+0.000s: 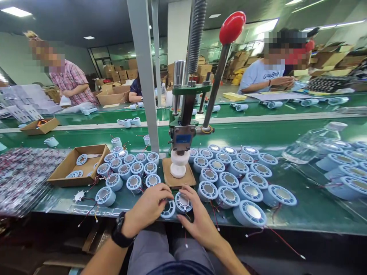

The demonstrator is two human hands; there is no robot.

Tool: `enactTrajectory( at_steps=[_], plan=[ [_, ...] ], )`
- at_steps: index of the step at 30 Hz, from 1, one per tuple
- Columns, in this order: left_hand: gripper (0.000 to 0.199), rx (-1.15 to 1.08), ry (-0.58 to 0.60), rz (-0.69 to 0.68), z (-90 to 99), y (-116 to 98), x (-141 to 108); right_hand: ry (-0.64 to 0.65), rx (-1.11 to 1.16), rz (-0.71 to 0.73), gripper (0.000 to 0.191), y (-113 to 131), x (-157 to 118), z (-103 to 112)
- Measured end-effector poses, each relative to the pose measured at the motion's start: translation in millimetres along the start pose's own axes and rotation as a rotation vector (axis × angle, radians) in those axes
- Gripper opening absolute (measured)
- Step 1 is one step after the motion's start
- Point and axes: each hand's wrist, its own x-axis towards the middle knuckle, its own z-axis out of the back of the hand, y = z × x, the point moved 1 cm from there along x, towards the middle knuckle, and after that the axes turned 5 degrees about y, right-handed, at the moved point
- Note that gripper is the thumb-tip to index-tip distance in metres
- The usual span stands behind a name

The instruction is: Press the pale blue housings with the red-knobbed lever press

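So the left hand (151, 202) has its fingers curled over 1 light-blue slotted plastic ring (169, 214) at the front edge of the dark green worktop (312, 214); can't tell how firmly they're pinching. The right hand (200, 219) has its fingers and thumb spread around 1 light-blue round plastic housing with a silver disc face (183, 202), right beside that ring. Can't tell if they're squeezing it. My guess is the fingers go round the rim to keep the housing steady.

Right behind is 1 green-and-steel hand press (182, 131) with 1 glossy red egg-shaped knob (233, 27) and 2 white round pads (177, 170) over 1 brown square board (168, 179), which probably protects the surface underneath.

Count-wise, I get roughly 17 housings in the left group (137, 168) and about 20 in the right group (228, 179), mostly disc up, probably so they sit flat. There's another batch at far right, too overlapped to count. 1 open brown cardboard box (57, 181) has at least 3 more rings, likely so they don't wander off. Plus 1 white star-shaped piece (79, 196) beside it.
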Motion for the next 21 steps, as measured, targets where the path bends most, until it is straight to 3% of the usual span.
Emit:
enactTrajectory(
  at_steps=[3, 6, 10, 14, 17, 19, 21],
  plan=[
    [0.035, -0.089, -0.004, -0.049, -12.3, -4, 24, -0.133, 0.068, -0.038, 0.062, -7, -5, -22],
    [0.039, -0.143, 0.040, -0.059, -21.5, -7, 37, -0.172, 0.119, -0.061, 0.072, -10, -7, -33],
    [0.043, -0.218, 0.023, -0.021, -31.9, -6, 37, -0.219, 0.113, -0.021, 0.074, -14, -10, -36],
    [0.045, -0.250, -0.103, -0.030, -35.5, -4, 22, -0.243, 0.083, 0.008, 0.077, -14, -12, -38],
    [0.046, -0.147, -0.254, 0.136, -43.7, -5, 4, -0.260, 0.065, 0.044, 0.080, -12, -11, -39],
    [0.067, -0.091, -0.312, 0.287, -54.6, -6, -6, -0.281, 0.064, 0.072, 0.079, -12, -11, -40],
    [0.073, -0.080, -0.315, 0.379, -65.3, -7, -10, -0.295, 0.063, 0.069, 0.078, -13, -12, -42]
  ],
)
